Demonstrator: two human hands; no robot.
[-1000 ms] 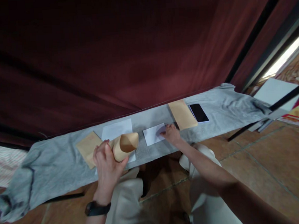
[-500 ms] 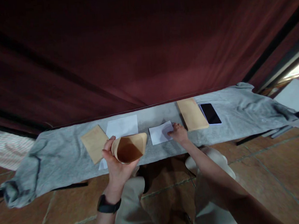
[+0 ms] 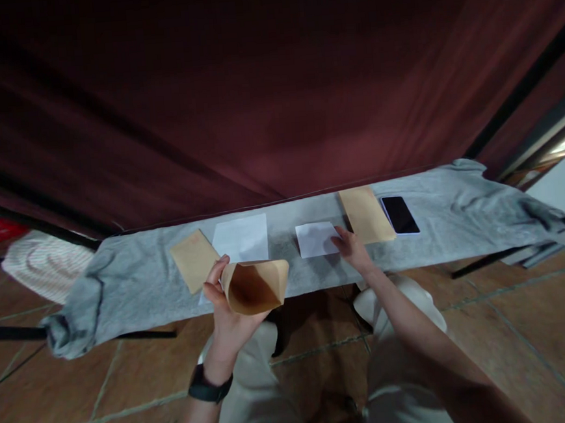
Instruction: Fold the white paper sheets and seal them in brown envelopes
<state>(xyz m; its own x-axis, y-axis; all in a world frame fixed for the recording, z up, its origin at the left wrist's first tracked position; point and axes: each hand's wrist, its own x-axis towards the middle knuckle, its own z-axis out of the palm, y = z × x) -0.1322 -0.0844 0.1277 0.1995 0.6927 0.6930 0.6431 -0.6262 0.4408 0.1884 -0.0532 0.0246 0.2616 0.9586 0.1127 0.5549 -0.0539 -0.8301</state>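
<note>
My left hand [image 3: 235, 323] is wrapped round a brown paper envelope [image 3: 282, 280], whose mouth gapes toward me. The inside looks hollow, and its lower end is hidden from view. To the right, my right hand [image 3: 354, 248] pinches the right edge of a small white sheet of paper [image 3: 315, 240], just above the grey cloth. A larger white sheet [image 3: 243, 236] lies behind the held envelope, partly covered by it. Beside that sheet rests another brown envelope [image 3: 193, 261], flat and turned at an angle.
Brown envelopes [image 3: 367, 214], apparently stacked, lie right of my right hand, beside a dark-screened phone [image 3: 400, 215]. Grey cloth [image 3: 136, 281] covers the narrow bench. A dark red curtain [image 3: 274, 108] hangs along its far side. My knees are below the near edge.
My right hand has drawn the small white sheet slightly right and away from me, and the sheet looks lifted. The left hand still holds the open envelope; the view has shifted a little.
</note>
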